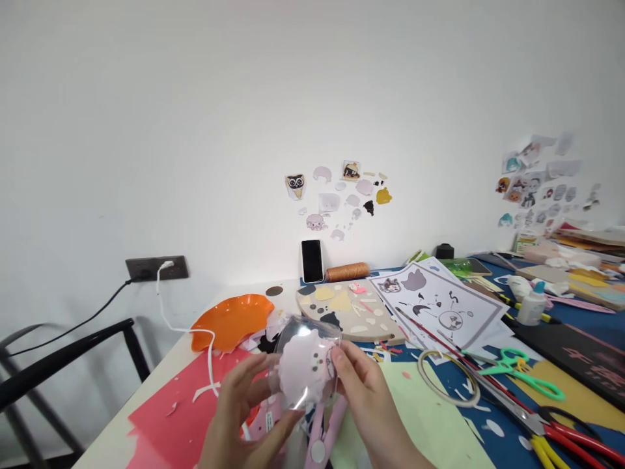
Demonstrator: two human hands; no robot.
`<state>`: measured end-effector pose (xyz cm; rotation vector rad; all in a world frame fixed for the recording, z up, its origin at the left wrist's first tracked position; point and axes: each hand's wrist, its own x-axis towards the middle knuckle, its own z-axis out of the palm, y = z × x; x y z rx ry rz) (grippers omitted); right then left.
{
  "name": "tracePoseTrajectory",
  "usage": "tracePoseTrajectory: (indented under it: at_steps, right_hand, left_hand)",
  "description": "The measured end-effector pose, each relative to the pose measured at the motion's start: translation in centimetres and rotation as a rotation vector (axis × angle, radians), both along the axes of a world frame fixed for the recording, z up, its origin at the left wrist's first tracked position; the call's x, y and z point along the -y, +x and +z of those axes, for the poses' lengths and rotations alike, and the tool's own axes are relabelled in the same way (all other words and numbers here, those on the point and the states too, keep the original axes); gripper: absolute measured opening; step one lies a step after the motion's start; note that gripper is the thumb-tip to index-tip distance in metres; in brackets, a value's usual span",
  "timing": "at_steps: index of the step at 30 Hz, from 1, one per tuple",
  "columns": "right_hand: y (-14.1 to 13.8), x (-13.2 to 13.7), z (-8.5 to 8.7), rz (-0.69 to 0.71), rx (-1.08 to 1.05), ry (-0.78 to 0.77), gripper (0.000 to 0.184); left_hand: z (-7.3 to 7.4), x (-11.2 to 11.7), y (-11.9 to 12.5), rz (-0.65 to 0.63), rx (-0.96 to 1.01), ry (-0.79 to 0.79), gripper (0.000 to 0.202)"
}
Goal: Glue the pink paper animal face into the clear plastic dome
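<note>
Between my hands is a clear plastic sleeve with a pale pink fluffy-edged paper cutout in it, small dark marks showing at its right side. My left hand grips the sleeve's left edge, thumb low in front and fingers behind. My right hand pinches the right edge, thumb on the front. Below the sleeve lies a pink handled tool, partly hidden; its kind cannot be made out. Red paper lies to the left and pale green paper to the right.
An orange dish and white cable are at left. Behind stand a phone and a board of paper pieces. Right are printed sheets, a tape roll, green scissors, red-handled scissors and a glue bottle.
</note>
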<state>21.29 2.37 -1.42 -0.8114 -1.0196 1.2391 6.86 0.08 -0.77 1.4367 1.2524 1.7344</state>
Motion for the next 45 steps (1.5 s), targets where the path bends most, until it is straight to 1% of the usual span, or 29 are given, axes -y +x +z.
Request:
tracePoseTrajectory:
  at_steps: [2,3,5,7,9,11,13,15,18,20,23,26,30,32,35,37,40,42,45]
  right_hand:
    - [0.0,0.1,0.1,0.015,0.044,0.017,0.033]
    - [0.0,0.2,0.2,0.027,0.062,0.030,0.033]
    - [0.0,0.4,0.5,0.060,0.079,0.054,0.034]
    - [0.0,0.5,0.7,0.102,0.075,0.077,0.033]
    - [0.1,0.7,1.0,0.139,0.065,0.099,0.032]
    - [0.1,0.8,1.1,0.161,0.067,0.124,0.031]
    - [0.1,0.9,1.2,0.175,0.074,0.139,0.029]
    - [0.1,1.0,1.3,0.188,0.077,0.147,0.028]
    - [0.2,1.0,1.3,0.205,0.067,0.161,0.028]
    - [0.1,1.1,1.2,0.224,0.048,0.168,0.029]
    - [0.0,1.1,1.1,0.250,0.021,0.150,0.030]
    - [-0.2,1.2,1.0,0.249,0.018,0.132,0.030]
    - [-0.3,1.2,1.0,0.295,-0.037,0.160,0.029]
    - [-0.3,1.1,1.0,0.308,-0.063,0.165,0.029]
    - [-0.3,0.9,0.9,0.269,-0.068,0.152,0.027]
    - [-0.3,0.9,0.9,0.244,-0.079,0.137,0.026]
    - [-0.2,0.8,0.9,0.248,-0.111,0.143,0.026]
    - [-0.2,0.8,0.9,0.251,-0.110,0.158,0.024]
    - [-0.1,0.8,0.9,0.248,-0.081,0.160,0.021]
  left_hand:
    - [-0.7,-0.5,-0.8,-0.004,-0.133,0.015,0.051]
    - [-1.0,-0.8,-1.3,-0.005,-0.235,0.041,0.047]
    - [-1.6,-1.4,-2.4,0.006,-0.473,0.158,0.043]
    - [-2.1,-1.9,-3.4,0.074,-0.653,0.283,0.048]
    - [-2.3,-2.0,-3.9,0.126,-0.741,0.336,0.053]
    - [-2.4,-2.0,-4.0,0.140,-0.760,0.350,0.055]
    - [-2.3,-1.8,-3.8,0.129,-0.732,0.357,0.056]
    - [-2.1,-1.6,-3.4,0.113,-0.645,0.315,0.053]
    - [-1.7,-1.1,-2.7,0.088,-0.455,0.163,0.048]
    - [-1.4,-0.8,-2.1,0.106,-0.326,0.034,0.049]
    - [-1.0,-0.5,-1.5,0.152,-0.235,-0.065,0.048]
    - [-0.7,-0.4,-1.3,0.170,-0.228,-0.047,0.045]
    - [-1.0,-0.6,-1.7,0.143,-0.212,0.019,0.046]
    - [-1.2,-0.8,-2.0,0.122,-0.243,0.003,0.047]
    - [-1.3,-0.9,-2.1,0.059,-0.295,-0.017,0.051]
    - [-1.2,-0.9,-1.8,0.013,-0.249,-0.004,0.052]
    - [-0.8,-0.8,-1.1,-0.029,-0.146,0.039,0.048]
    - [-0.6,-0.7,-0.9,-0.027,-0.138,0.045,0.046]
    - [-0.5,-0.6,-1.0,0.001,-0.152,0.014,0.049]
